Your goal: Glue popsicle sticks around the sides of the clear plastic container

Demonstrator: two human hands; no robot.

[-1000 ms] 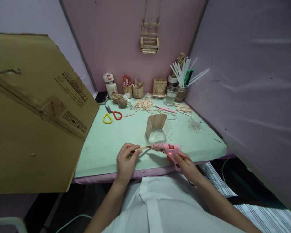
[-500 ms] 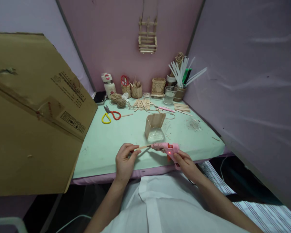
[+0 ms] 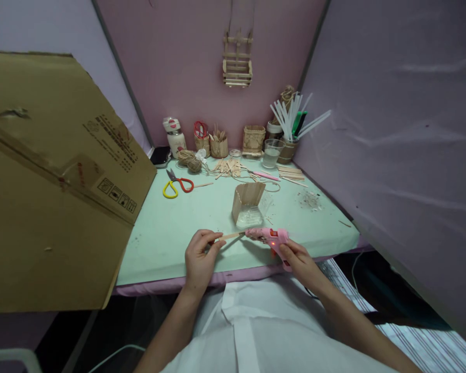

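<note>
Head view: a thin wooden stick [image 3: 230, 236] is being pinched at its near end by the fingers of the left hand [image 3: 199, 257], just above the front edge of the pale green desk [image 3: 166, 233]. A pink glue gun [image 3: 271, 239] is being gripped by the right hand [image 3: 301, 262], whose fingers are being kept wrapped around its handle; a red light is glowing on the body of the gun. The nozzle is being held against the far tip of the stick, so that stick and gun are lying almost in one line between the two hands. Just behind them, a small open box walled with wooden sticks [image 3: 247, 203] is standing on the desk. Farther back, scissors with one yellow and one red handle [image 3: 176, 184] are lying near a ball of twine [image 3: 191, 161] and a loose heap of sticks [image 3: 227, 167]. A glass of water [image 3: 272, 153] and a pot of clear glue rods [image 3: 291, 127] are being kept along the back wall. A large cardboard sheet [image 3: 50, 181] is leaning at the left side.
</note>
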